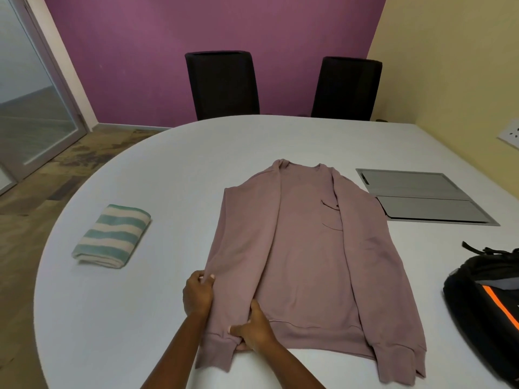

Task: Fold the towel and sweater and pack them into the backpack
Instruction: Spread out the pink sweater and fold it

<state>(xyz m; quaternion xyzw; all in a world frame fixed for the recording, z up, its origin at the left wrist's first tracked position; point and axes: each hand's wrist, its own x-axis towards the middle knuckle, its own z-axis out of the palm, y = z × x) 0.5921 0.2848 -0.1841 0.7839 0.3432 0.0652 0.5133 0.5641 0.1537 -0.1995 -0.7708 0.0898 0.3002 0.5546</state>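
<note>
Nearby, black backpack with orange stripe (488, 301) lay at white oval table (157, 169) edge (contents unseen). Left hand (198, 294) and right hand (254, 329) pinched mauve sweater (306, 262); folded striped towel (112, 235) lay left.

Two black chairs (222, 82) behind a white table (168, 164); grey floor-box panel (421, 196) inset.

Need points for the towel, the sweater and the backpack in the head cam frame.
towel (112, 236): head view, on the top striped face of the folded stack.
sweater (306, 256): head view, on the middle of the chest, flat on the table.
backpack (483, 279): head view, on the black upper panel at the right edge.
</note>
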